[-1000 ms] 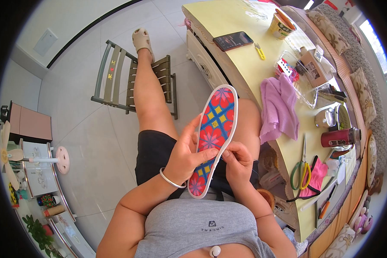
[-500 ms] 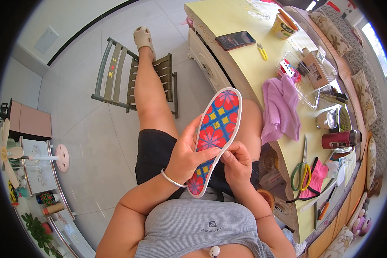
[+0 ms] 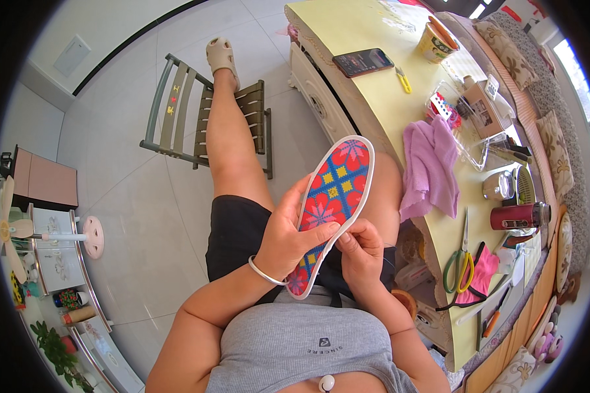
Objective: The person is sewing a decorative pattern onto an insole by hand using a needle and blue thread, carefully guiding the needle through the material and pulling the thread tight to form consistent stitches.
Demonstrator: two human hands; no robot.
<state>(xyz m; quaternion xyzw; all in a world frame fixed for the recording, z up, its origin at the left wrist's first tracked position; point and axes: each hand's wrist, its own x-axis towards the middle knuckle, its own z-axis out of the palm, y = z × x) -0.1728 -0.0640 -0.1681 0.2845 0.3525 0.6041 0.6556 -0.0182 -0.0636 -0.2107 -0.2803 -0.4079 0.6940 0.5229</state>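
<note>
Tiles (image 3: 131, 249), pale and glossy, spread over the floor on the left and the far side. On the right runs a long table (image 3: 373, 98) under a pale yellow cover. At the far left of my lap stands a folding chair (image 3: 254, 111) with slatted seat and back, and my bare leg (image 3: 237, 150) stretches over it. A lilac towel (image 3: 429, 170) hangs partly off the table's left edge.

Above my lap, between both hands, is a white-edged insole (image 3: 334, 190) patterned in red, blue and yellow, tilted with its broad end far and right, its other end near me. My left hand (image 3: 295, 232) is clamped on its left side, thumb across the patterned face. On my right hand (image 3: 362, 252), thumb and forefinger pinch its right edge; whether something thin sits between them too, I can't tell.

On the table's right lies a dark red thermos (image 3: 514, 216), with scissors (image 3: 464, 247) nearer me. A phone (image 3: 362, 63) lies farther off. I wear a white bracelet (image 3: 267, 273) on my left wrist. Small yellow snips (image 3: 404, 82) rest just right of the phone.
</note>
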